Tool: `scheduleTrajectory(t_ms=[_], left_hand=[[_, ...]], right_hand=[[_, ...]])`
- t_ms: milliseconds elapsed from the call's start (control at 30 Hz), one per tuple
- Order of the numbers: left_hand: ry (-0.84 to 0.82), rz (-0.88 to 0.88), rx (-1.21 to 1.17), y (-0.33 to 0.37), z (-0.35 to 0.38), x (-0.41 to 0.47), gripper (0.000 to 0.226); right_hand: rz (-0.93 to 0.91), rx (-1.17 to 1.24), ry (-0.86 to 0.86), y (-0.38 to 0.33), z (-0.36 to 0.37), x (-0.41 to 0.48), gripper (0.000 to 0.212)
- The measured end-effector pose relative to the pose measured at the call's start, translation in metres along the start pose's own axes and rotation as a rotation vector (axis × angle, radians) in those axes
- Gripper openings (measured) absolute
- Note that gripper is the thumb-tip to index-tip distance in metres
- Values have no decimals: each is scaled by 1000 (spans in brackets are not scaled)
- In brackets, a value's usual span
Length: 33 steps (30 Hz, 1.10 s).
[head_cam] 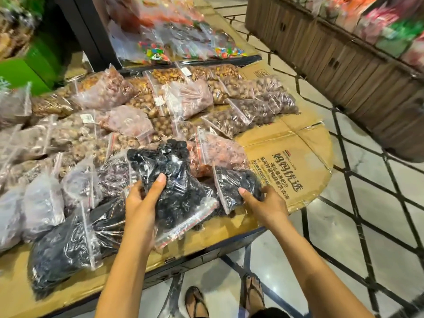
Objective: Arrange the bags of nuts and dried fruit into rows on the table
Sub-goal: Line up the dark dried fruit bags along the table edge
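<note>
Hands, left (142, 198): curled round black-fruit bag (174, 180) at front of bench (202, 253). Hands, right (263, 203): gripping second black bag (236, 184), touching the first. Left front: loose heap, dark bag (68, 244) and pale bags (34, 203), unsorted. Centre and back: nut bags (183, 99) in rough rows. Right: bare cardboard (286, 138), room for more. Judged roughly half done.

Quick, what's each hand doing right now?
Left hand: gripping the larger bag of black dried fruit.
Right hand: gripping the smaller bag of black dried fruit.
</note>
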<state>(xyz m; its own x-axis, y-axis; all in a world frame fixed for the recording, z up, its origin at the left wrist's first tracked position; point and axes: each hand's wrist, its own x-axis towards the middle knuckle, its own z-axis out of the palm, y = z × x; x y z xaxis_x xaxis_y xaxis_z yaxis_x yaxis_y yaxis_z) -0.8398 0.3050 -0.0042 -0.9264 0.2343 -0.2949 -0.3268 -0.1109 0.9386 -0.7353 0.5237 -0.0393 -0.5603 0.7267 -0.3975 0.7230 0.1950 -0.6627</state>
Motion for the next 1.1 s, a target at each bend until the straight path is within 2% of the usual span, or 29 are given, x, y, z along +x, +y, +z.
scheduleTrajectory(t_ms=[67,133,200,300,400,467,533,567,667,733,833,900,1000,1100], left_hand=[[-6,24,19,2,11,-7,107],[-19,54,55,4,24,-15,110],[-16,79,93,3,38,-21,113],[9,65,145,2,63,-28,108],[-127,-60,241,3,96,-30,72],[-241,-93,325,4,120,-33,39],[-269,-115,355,2,142,-35,21],[-292,-146,360,1,153,-39,21],[-312,-262,356,-11,168,-41,34],[-304,-291,365,-16,172,-43,34],[-301,-309,366,-22,175,-40,58],[-284,-312,389,-19,177,-38,70],[-103,-253,405,-13,180,-35,68],[219,-21,552,-15,178,-31,49]], right_hand=[[-120,-61,23,-9,-14,3,65],[-229,115,-45,-25,-26,6,70],[-324,300,-205,-43,-34,10,78],[-437,414,-481,-60,-53,14,68],[-500,453,-636,-56,-75,36,73],[-497,405,-743,-50,-90,57,77],[-535,263,-880,-42,-107,76,51],[-540,206,-925,-38,-113,83,42],[-511,100,-999,-25,-123,99,56],[-503,99,-1071,-18,-125,102,41],[-480,122,-1111,-4,-124,105,46],[-447,227,-1082,6,-122,108,45],[-354,378,-968,25,-119,117,47],[-251,551,-884,45,-114,124,42]])
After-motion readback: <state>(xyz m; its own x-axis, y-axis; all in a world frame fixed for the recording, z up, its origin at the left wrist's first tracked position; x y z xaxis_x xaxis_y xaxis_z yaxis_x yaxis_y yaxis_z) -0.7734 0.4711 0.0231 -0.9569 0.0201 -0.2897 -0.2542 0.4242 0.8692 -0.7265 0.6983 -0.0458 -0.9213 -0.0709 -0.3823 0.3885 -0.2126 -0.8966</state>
